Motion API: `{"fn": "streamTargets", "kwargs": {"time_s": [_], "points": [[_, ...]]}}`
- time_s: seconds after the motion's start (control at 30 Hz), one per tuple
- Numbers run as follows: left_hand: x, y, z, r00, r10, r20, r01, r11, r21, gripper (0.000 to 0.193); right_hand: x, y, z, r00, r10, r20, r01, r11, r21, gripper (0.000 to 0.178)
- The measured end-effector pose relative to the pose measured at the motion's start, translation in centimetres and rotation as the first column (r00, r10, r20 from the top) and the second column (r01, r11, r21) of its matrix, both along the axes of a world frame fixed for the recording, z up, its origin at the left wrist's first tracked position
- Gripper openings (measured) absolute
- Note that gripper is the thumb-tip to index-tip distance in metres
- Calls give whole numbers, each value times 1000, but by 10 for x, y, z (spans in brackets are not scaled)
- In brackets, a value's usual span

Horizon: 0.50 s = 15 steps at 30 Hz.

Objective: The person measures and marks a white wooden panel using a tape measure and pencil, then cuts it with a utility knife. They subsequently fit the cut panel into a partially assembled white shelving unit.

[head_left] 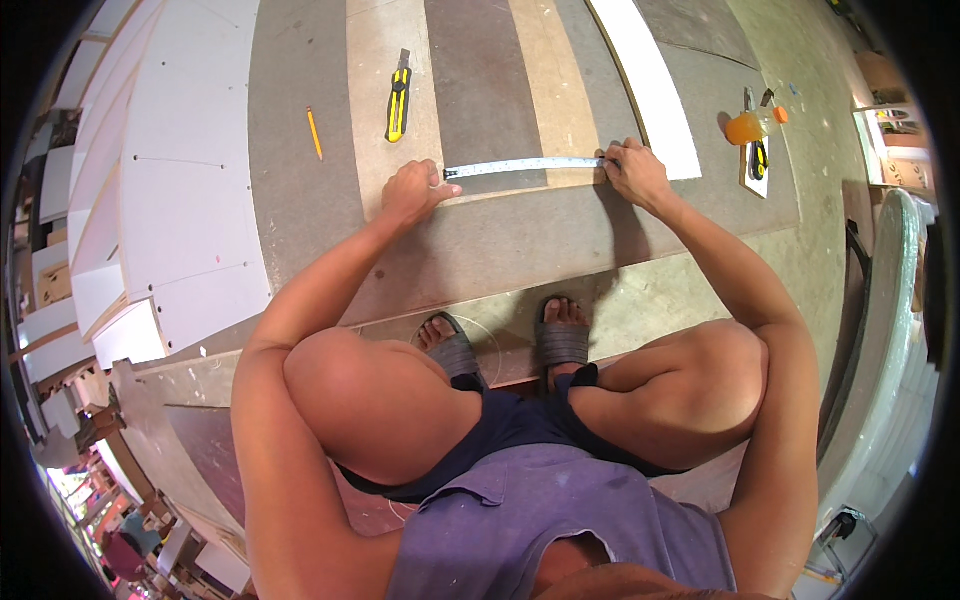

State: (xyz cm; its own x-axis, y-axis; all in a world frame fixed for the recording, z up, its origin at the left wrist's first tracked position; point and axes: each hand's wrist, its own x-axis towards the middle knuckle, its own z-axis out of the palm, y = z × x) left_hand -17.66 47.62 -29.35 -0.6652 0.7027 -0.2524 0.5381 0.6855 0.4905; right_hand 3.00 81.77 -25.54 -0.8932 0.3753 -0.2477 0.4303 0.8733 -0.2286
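Note:
A white measuring tape (525,166) is stretched sideways over a board with alternating grey and tan strips (480,85). My left hand (412,190) is closed at the tape's left end, fingers curled and thumb lying just below it. The tape's other end sits in the pinched fingers of my right hand (638,172), close to a long white strip (655,90). Beyond my left hand lie a yellow and black utility knife (398,103), blade pushed out, and an orange pencil (315,133).
Large white panels (190,170) with small dark holes stand along the left. To the right, an orange drink bottle (755,125) lies beside another yellow and black tool (759,158). A plastic-wrapped panel (885,330) edges the far right. My sandalled feet rest just below the board's near edge.

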Motion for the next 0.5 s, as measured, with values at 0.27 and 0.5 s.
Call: {"fn": "streamTargets", "kwargs": {"time_s": [0.27, 0.5], "points": [[0, 1, 3, 1000, 4, 7, -4, 1000, -27, 59, 1, 0, 0, 1000, -8, 0, 8, 1000, -5, 30], [1, 2, 4, 1000, -7, -12, 7, 1000, -24, 58, 1, 0, -1, 1000, 0, 10, 0, 1000, 3, 31]]}}
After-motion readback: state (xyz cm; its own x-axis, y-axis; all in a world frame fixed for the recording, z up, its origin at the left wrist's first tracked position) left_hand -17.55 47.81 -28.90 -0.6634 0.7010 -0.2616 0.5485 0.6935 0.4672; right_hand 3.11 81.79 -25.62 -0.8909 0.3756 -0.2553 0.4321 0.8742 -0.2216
